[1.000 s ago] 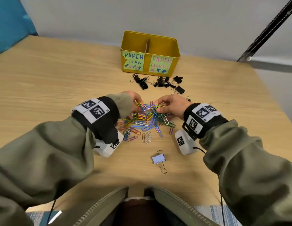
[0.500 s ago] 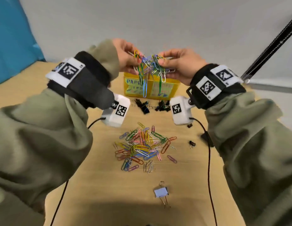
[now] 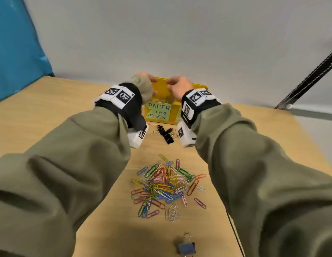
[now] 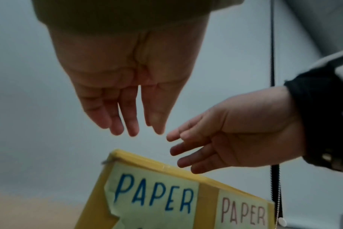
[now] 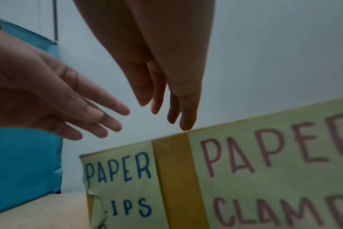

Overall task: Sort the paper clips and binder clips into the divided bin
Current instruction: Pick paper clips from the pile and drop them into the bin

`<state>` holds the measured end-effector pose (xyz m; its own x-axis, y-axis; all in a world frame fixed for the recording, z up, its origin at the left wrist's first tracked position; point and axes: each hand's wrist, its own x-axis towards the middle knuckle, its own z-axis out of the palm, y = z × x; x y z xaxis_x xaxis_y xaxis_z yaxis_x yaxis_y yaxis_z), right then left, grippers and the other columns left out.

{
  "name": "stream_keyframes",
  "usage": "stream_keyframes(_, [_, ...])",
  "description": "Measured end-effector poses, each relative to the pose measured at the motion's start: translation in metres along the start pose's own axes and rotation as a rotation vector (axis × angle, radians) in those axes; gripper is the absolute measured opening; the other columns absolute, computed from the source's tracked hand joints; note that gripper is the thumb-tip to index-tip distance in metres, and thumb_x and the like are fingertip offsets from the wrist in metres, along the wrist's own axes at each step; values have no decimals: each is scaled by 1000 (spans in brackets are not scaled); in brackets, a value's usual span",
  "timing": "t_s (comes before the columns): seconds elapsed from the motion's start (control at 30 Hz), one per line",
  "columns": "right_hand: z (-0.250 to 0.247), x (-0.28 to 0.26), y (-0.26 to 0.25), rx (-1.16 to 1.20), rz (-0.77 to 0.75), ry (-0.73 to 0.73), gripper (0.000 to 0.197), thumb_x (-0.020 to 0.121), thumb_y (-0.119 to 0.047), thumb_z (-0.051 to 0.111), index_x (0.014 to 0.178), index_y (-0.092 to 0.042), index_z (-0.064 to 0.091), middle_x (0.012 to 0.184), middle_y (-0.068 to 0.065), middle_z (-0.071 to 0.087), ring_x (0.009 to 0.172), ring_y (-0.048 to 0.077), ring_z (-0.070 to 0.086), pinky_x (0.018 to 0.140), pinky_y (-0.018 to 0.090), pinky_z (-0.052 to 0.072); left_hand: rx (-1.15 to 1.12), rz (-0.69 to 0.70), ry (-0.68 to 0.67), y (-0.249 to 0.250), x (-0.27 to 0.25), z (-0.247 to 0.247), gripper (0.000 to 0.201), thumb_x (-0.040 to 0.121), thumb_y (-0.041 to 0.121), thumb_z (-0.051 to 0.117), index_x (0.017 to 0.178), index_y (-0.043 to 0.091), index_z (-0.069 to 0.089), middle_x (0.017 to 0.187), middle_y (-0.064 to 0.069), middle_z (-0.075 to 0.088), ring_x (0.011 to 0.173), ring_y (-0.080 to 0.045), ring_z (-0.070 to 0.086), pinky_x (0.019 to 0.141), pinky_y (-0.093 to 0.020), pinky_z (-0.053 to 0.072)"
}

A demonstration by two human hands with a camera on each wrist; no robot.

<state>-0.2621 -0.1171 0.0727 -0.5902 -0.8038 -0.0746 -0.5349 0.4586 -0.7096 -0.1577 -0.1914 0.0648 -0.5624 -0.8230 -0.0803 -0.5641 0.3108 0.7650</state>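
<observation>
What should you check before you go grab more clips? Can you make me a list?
1. Left hand holds nothing: ok, fingers straight.
2. Right hand holds nothing: ok, fingers straight.
3. Both hands over the blue "PAPER" side of the yellow bin: ok.
4. The dropped bunch landed in that side: cannot tell; only a few coloured bits show behind the front wall.
5. Paper clips left on the table: not ok, a big pile waits.
6. Binder clips sorted: not ok; black binder clips lie before the bin, a blue binder clip near the table edge.
</observation>
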Motion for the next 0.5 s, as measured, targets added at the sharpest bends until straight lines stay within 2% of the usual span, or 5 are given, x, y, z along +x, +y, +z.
stream_keyframes(0.07, [-9, -14, 5, 3, -54, 98, 28, 91, -5, 50, 114, -13, 65, 117, 5, 65, 101, 17, 61, 84, 23, 46, -86, 67, 60, -6, -7, -3, 42, 82, -7, 58, 118, 13, 61, 106, -5, 61, 90, -13, 49, 83, -24, 50])
stream_keyframes(0.13, [-14, -37, 13, -6, -84, 76, 23, 92, -6, 49, 106, -12, 66, 100, 0, 63, 79, 11, 57, 72, 24, 49, -173, 76, 94, -13, -21, -4, 33, 83, -12, 50, 92, 17, 63, 82, 0, 57, 73, -13, 51, 60, -15, 48])
stream_keyframes(0.23, [-7, -76, 30, -187, -29, -283, 21, 93, -16, 51, 107, -9, 64, 90, 3, 65, 79, 17, 59, 74, 34, 56, -189, -34, -14, -40, -47, 8, 33, 86, -9, 36, 77, 15, 57, 72, -4, 55, 59, -14, 48, 47, -19, 45])
stream_keyframes(0.37, [19, -116, 47, -581, -12, -583, 35, 91, -15, 51, 125, -10, 57, 122, 9, 61, 97, 21, 58, 68, 25, 51, 611, 22, -369, -67, -69, 38, 56, 87, 13, 49, 141, 23, 36, 150, -2, 35, 130, -26, 44, 109, -41, 38])
stream_keyframes(0.5, [43, -143, 61, -633, -44, -569, 50, 90, -14, 48, 139, -20, 43, 142, 13, 35, 120, 31, 52, 100, 35, 46, 836, 117, -463, -55, -76, 53, 74, 91, 2, 35, 150, 23, -4, 159, 4, -9, 148, -23, 4, 120, -44, 13])
